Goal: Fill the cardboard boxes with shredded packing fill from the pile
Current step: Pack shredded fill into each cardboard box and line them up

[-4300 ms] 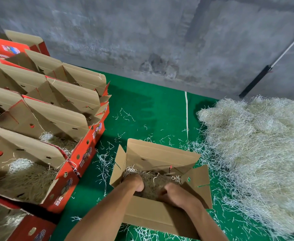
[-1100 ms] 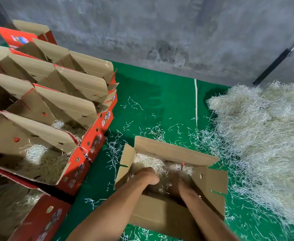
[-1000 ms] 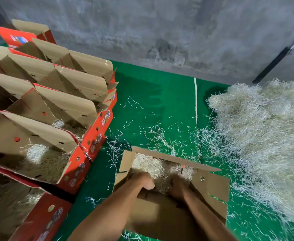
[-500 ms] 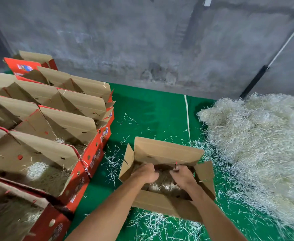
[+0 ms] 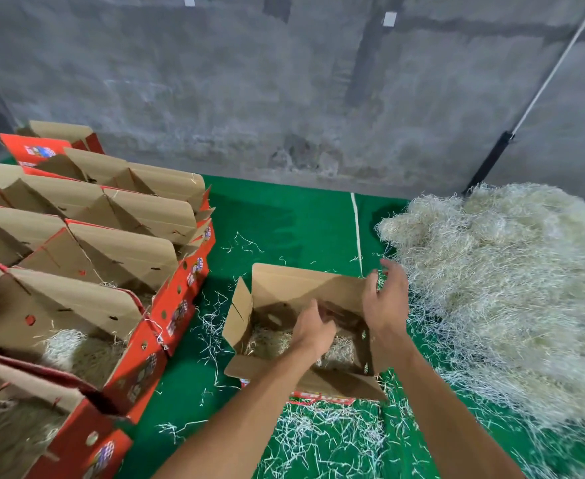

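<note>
With the left hand (image 5: 313,328) loosely curled over the thinly filled box (image 5: 298,326), the spread, empty right hand (image 5: 386,302) should scoop deep into the pile (image 5: 505,288) beside it.

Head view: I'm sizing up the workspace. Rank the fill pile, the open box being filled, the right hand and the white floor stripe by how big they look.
1. fill pile
2. open box
3. right hand
4. white floor stripe
The hand sits nearer the camera, so its rank over the stripe is unsure.
</note>
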Available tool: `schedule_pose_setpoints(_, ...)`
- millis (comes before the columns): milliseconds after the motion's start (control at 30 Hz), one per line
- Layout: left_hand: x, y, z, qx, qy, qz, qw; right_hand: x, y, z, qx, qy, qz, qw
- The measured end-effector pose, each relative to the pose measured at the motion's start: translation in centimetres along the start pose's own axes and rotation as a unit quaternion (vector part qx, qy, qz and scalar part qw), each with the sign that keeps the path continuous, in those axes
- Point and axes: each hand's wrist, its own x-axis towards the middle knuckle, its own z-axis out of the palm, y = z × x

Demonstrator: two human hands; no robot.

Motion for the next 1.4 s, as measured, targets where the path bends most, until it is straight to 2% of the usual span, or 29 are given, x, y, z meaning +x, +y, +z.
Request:
schedule_pose_setpoints(67,0.2,0.0,0.5,-0.063,-0.01,-0.066,0.996,1.3,0.6,-0.2,-0.018,-0.085,0.087,0.992)
schedule_pose_setpoints(133,0.3,0.1,0.9,-0.1,0.002,-0.123,0.987,2.6,1.2,-0.5,0.001,-0.178,0.204,0.963)
schedule_pose_setpoints(233,0.7,-0.2,2.1,-0.137,0.04,-0.146,0.979,4.4,2.5,-1.2,0.087,-0.248,0.3,0.917)
schedule_pose_setpoints(433,1.7,0.7,3.2,-0.201,0.05,-0.176,0.962,6.7,4.4,-1.3,-0.007,-0.397,0.284,0.873)
schedule_pose_setpoints(533,2.1,0.8,3.3,-0.223,0.057,-0.176,0.957,7.2,4.5,-0.5,-0.043,-0.443,0.27,0.854)
schedule_pose_setpoints(633,2.0,0.8,3.3,-0.177,0.05,-0.151,0.971,8.1,4.5,0.6,-0.022,-0.493,0.277,0.825)
schedule_pose_setpoints(700,2.1,0.5,3.3,-0.13,0.036,-0.13,0.982,8.5,4.2,1.0,-0.005,-0.541,0.28,0.793)
schedule_pose_setpoints(800,2.2,0.4,3.1,-0.122,-0.005,-0.131,0.984,9.1,3.5,1.6,0.01,-0.607,0.265,0.749)
schedule_pose_setpoints(967,2.0,0.5,2.6,-0.161,-0.036,-0.141,0.976,9.5,2.8,1.0,0.087,-0.635,0.355,0.68)
schedule_pose_setpoints(1000,2.0,0.4,2.6,-0.16,-0.04,-0.138,0.977,9.5,3.1,1.1,0.085,-0.632,0.367,0.677)
schedule_pose_setpoints(1100,1.9,0.0,2.6,-0.169,-0.058,-0.142,0.973,9.4,4.6,2.6,0.017,-0.609,0.322,0.725)
schedule_pose_setpoints(1133,1.8,-0.1,2.6,-0.173,-0.063,-0.148,0.972,9.3,4.7,3.0,0.012,-0.609,0.316,0.728)
schedule_pose_setpoints(1267,1.3,-0.5,2.2,-0.176,-0.072,-0.159,0.969,8.6,2.5,3.5,0.042,-0.64,0.356,0.679)
schedule_pose_setpoints(1400,1.4,-1.1,2.1,-0.195,-0.066,-0.149,0.967,8.4,1.5,3.8,0.029,-0.657,0.286,0.698)
